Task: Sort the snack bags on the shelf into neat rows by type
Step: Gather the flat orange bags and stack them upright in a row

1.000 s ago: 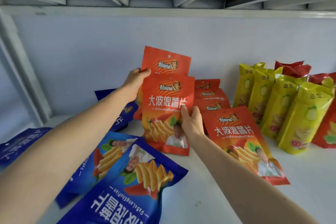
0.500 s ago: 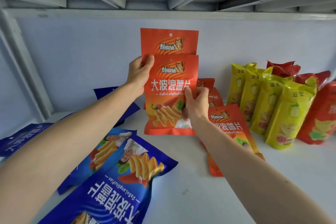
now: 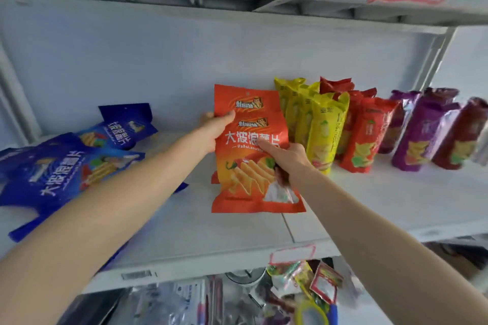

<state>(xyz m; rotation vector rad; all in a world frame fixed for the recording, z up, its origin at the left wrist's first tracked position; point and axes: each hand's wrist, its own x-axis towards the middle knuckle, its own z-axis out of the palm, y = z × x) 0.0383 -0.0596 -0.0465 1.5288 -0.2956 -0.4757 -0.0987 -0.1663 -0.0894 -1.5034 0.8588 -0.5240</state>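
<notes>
Two orange snack bags (image 3: 250, 155) held upright as a stacked pair over the white shelf (image 3: 369, 200), the rear one riding higher so its top band and logo show above the front one. Front bag: flat glossy pouch, orange-red, small cartoon logo near the top, large white Chinese characters across the middle with a thin line of Latin lettering beneath, ridged yellow chips and a green pepper printed lower down, a pale patch at the bottom right corner. Left hand (image 3: 215, 130) grips the pair at its left edge, thumb curled over the front face just under the upper logo, fingers behind and out of sight. Right hand (image 3: 286, 159) pinches the right edge lower down, thumb laid across the white characters, fingers curled round the back. Just right of the right hand stands a row of yellow bags (image 3: 320, 126), upright and touching one another; beyond them red bags (image 3: 368, 134), then purple bags (image 3: 420, 134), all standing. Left of the left hand, well apart from the orange pair, blue bags (image 3: 60, 174) lie flat and overlapping in a loose heap, print upside down on some, partly under the left forearm. Below both hands, the shelf's front lip carries a red-bordered price tag (image 3: 291, 254).
</notes>
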